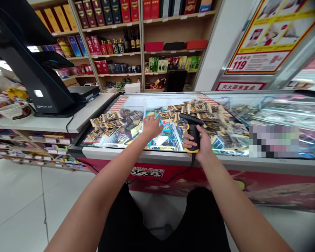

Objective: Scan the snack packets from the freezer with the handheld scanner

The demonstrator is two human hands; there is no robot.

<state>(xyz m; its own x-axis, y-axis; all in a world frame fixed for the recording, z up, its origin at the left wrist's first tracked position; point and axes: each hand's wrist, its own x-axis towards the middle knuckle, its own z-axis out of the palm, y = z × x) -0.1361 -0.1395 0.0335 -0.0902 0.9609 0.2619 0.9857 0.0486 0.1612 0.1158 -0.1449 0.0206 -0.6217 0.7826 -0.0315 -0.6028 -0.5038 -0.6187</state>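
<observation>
A black handheld barcode scanner (pixel 193 134) with yellow trim is in my right hand (pixel 205 141), its fingers wrapped round the grip. The scanner's head points up and to the left, and its cable (pixel 173 179) hangs down along the freezer front. My left hand (pixel 151 126) is palm down with the fingers apart, over the glass top of the chest freezer (pixel 112 152); whether it touches the glass I cannot tell. Brown-and-cream snack packets (pixel 107 123) lie in a pile left of it. A larger pile of similar packets (pixel 199 109) spreads behind and right of the scanner.
At the left, a black checkout terminal (pixel 46 87) stands on a white counter (pixel 21 122), near a bowl (pixel 17 111). Shelves of boxes and bottles (pixel 118 47) rise behind the freezer. Yellow-and-red signs (pixel 267 38) hang on the right. A blurred patch hides part of the freezer top.
</observation>
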